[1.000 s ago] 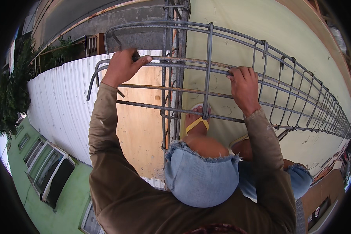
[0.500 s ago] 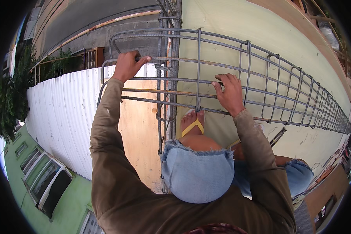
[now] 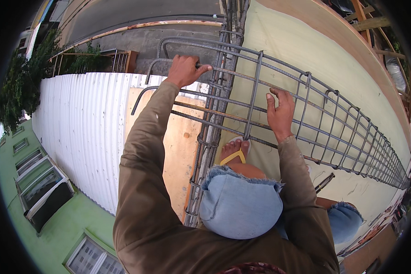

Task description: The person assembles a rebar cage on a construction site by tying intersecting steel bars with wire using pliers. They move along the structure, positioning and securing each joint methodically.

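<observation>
A long rebar cage (image 3: 256, 83), made of grey ribbed bars with square stirrups, stretches from in front of me to the far right. Its hooked bar ends stick out at the left, past a second tied bundle of rebar (image 3: 206, 144) that it crosses. My left hand (image 3: 183, 72) is closed over one of the long bars near these hooks, its thumb lying along the bar. Farther right, my right hand (image 3: 281, 113) has its fingers curled at another bar, just beyond a stirrup; the fingertips are partly hidden. Below the cage shows my foot in a yellow-strapped sandal (image 3: 235, 155).
Pale yellow boards (image 3: 278, 36) lie beneath the cage. White corrugated sheeting (image 3: 77, 132) and a plywood panel (image 3: 169, 146) drop away at the left, beside a green building (image 3: 45, 219). A dark pliers-like tool (image 3: 324, 182) lies near my right forearm.
The view has shifted, so the cage sits farther right and is more slanted. My left hand still grips its bar; my right hand's fingers now reach toward a farther bar, with the thumb raised.
</observation>
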Tool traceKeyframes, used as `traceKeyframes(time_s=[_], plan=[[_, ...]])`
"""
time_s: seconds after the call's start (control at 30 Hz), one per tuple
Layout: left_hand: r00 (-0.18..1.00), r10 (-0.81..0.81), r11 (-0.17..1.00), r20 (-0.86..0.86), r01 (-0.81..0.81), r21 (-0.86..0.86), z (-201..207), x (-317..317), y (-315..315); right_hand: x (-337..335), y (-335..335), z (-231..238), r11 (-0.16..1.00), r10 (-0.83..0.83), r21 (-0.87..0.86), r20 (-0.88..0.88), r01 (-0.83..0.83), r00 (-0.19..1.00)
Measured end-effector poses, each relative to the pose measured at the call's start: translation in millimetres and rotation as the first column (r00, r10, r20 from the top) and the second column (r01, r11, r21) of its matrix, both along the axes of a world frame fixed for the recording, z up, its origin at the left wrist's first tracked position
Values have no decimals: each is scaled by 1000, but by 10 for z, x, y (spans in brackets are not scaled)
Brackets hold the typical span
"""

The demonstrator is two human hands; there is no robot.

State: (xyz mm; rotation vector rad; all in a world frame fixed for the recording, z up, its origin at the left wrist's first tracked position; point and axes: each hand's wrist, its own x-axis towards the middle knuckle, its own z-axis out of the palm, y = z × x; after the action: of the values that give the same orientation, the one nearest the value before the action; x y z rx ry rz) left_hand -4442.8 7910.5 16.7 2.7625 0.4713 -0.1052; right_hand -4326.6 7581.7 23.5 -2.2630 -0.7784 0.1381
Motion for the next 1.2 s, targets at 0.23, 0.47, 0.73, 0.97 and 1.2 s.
traceKeyframes(time_s=[0.23, 0.47, 0.73, 0.97, 1.2], plan=[[996, 23, 997, -83, -29, -65, 58, -165, -85, -23, -37, -79, 995, 16, -97, 92, -7, 996], [995, 25, 997, -101, -33, -73, 95, -246, -155, -42, -70, -88, 993, -75, -80, 174, 90, 982], [998, 54, 990, -39, -59, -127, 48, -249, -162, 555, 65, -149, 989, -22, -142, 191, 50, 981], [998, 42, 994, -44, -46, -96, 46, -267, -162, 865, 81, -350, 964, 82, -267, 252, -12, 964], [998, 39, 997, -46, -42, -61, 55, -284, -170, 848, 54, -276, 950, 98, -303, 71, -72, 993]])
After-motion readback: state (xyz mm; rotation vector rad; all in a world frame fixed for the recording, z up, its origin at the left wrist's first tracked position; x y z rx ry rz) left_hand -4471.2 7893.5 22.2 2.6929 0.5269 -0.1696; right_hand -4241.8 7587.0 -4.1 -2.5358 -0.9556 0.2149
